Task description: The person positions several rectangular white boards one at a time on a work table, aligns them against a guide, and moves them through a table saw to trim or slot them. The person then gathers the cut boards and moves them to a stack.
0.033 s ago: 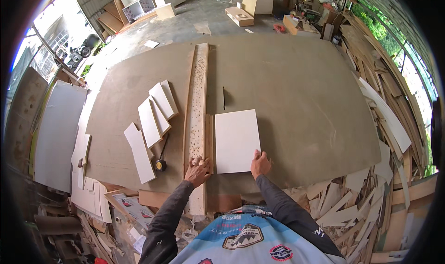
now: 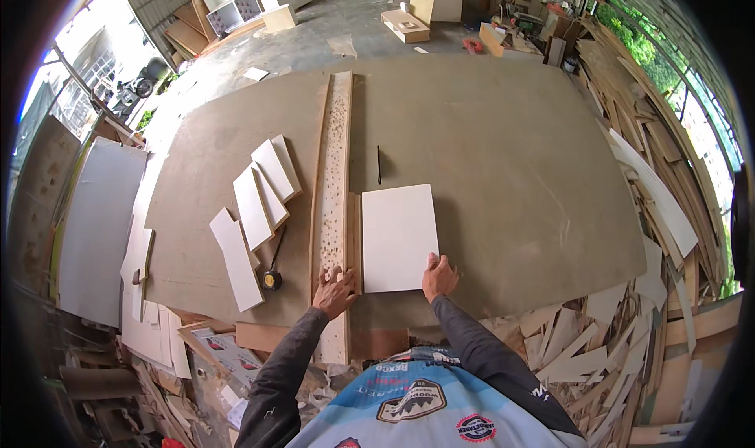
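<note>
A rectangular white panel (image 2: 399, 235) lies flat on the brown work surface, its left edge close beside a thin wooden strip (image 2: 355, 228). My right hand (image 2: 439, 278) grips the panel at its lower right corner. Running away from me is a long pale board (image 2: 336, 157) pocked with small holes, the strip along its right side. Bent over the near part of this board, my left hand (image 2: 336, 289) holds it, with the fingers on top. Beyond the panel lies a slim black pencil-like stick (image 2: 379, 165).
Several white panel pieces (image 2: 253, 206) lie fanned out left of the board, near a black and yellow tape measure (image 2: 272, 280). The brown sheet (image 2: 519, 173) forms the work surface. Wood offcuts (image 2: 574, 346) are heaped below its right edge, and more timber (image 2: 637, 125) is stacked farther right.
The white panel has shifted slightly left, closer to the wooden strip, together with my right hand. My left hand stays in place on the long board.
</note>
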`<state>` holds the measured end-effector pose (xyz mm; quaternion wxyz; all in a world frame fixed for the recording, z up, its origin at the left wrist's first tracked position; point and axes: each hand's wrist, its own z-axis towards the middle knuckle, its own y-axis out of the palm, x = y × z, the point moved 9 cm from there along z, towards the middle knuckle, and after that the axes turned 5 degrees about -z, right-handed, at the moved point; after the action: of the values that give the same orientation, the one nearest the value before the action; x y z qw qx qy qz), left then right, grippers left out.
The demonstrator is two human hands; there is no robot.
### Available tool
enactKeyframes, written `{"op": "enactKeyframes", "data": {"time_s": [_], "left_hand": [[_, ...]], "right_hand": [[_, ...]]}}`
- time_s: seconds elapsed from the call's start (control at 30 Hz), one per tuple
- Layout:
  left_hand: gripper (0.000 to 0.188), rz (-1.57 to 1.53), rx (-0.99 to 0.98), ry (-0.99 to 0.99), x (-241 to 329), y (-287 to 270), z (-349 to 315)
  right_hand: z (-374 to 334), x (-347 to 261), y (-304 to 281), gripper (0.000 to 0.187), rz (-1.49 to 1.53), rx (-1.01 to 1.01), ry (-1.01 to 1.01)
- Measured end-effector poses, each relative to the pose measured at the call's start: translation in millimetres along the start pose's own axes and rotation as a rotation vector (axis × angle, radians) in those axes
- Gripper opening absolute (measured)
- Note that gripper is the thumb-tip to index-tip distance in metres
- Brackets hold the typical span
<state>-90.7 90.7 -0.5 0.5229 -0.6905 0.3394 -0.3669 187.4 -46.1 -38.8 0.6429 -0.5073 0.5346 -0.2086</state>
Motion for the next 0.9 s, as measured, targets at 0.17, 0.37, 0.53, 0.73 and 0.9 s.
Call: {"op": "enactKeyframes", "data": {"time_s": [0.17,0.37,0.53,0.73,0.9], "left_hand": [[0.059,0.044,0.05,0.01,0,-4,2],[0.059,0.009,0.048,-0.003,-4,1,4],[0.061,-0.006,0.065,-0.019,0,-2,6],[0.068,-0.043,0.065,-0.014,5,-7,4],[0.072,-0.028,0.079,-0.007,3,2,2]], "right_hand": [[-10,-4,6,0.04,0.044,0.107,-0.031],[-7,-22,-13,0.034,-0.042,0.185,-0.18],[-9,-29,-5,0.038,-0.075,0.217,-0.272],[-6,-23,-1,0.051,0.02,0.167,-0.387],[-8,-34,-1,0.076,0.052,-0.038,-0.508]]}}
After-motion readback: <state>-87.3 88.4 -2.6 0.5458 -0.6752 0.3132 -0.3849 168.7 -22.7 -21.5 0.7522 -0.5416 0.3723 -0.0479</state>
